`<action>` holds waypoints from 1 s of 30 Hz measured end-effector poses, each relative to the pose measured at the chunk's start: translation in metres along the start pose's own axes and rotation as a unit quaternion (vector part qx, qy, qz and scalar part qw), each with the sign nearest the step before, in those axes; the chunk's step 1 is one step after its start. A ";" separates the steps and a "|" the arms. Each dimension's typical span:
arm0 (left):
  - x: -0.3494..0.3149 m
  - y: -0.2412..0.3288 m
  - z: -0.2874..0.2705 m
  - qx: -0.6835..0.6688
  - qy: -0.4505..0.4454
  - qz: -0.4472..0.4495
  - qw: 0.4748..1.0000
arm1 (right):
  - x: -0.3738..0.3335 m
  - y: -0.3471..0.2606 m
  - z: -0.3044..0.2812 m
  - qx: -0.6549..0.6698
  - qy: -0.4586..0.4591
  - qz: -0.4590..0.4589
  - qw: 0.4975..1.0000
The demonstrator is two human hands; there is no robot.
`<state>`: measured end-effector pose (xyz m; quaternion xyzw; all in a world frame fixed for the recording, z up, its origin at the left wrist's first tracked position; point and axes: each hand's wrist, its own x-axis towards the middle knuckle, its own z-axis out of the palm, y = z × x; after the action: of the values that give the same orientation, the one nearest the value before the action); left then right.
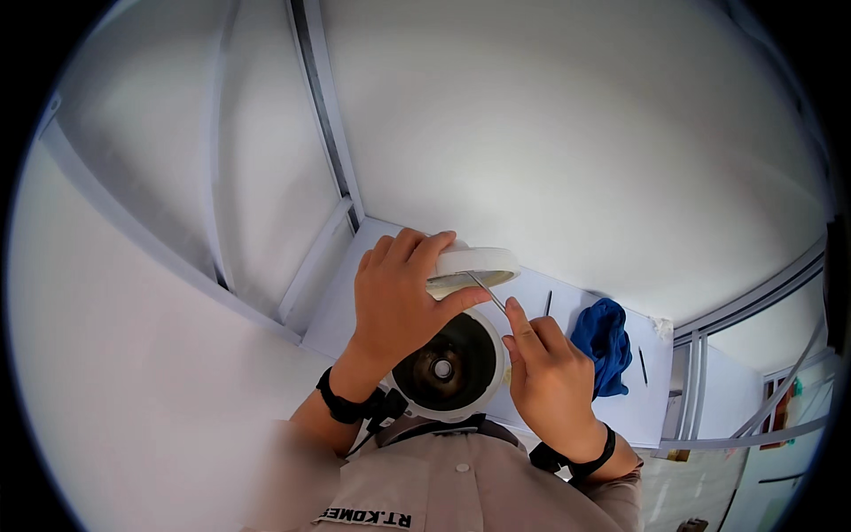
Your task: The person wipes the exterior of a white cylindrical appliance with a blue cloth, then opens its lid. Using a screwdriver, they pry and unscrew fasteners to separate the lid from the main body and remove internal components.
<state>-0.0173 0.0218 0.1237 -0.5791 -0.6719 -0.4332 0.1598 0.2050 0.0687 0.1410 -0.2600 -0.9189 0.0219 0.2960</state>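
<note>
My left hand (pixel 394 297) grips a round white lid (pixel 483 259) by its left side, tilted so part of its underside shows. Between the fingers of my right hand (pixel 551 377) is a thin metal tool (pixel 489 293); its tip touches or nearly touches the lid's underside. Whether it is a screwdriver or tweezers I cannot tell. Just below the lid, close to my body, stands a round white appliance body (pixel 486 390), open at the top. Its inside is dark and stained, with a small pale round piece (pixel 442 368) at the middle, as in a rice cooker.
A crumpled blue cloth (pixel 605 344) lies on the white table (pixel 567 412) to the right. Beside it are a dark thin tool (pixel 548 303) and a black pen-like stick (pixel 643 365). White walls and a metal frame (pixel 321 106) enclose the table's far side.
</note>
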 end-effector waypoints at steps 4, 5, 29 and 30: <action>0.003 -0.004 -0.003 -0.007 -0.012 -0.004 1.000 | 0.008 -0.013 -0.013 -0.003 -0.045 0.021 0.999; 0.004 -0.004 -0.005 -0.013 -0.023 -0.012 1.000 | 0.010 -0.013 -0.014 -0.001 -0.055 0.023 0.998; 0.017 -0.015 -0.004 -0.023 -0.049 -0.064 0.996 | 0.022 -0.030 0.001 -0.101 -0.037 0.022 0.994; 0.017 -0.015 -0.004 -0.025 -0.047 -0.065 0.996 | 0.025 -0.032 -0.003 -0.117 -0.047 0.021 0.992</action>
<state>-0.0365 0.0299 0.1322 -0.5580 -0.7036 -0.4318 0.0848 0.1745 0.0528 0.1626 -0.3107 -0.9223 -0.0671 0.2197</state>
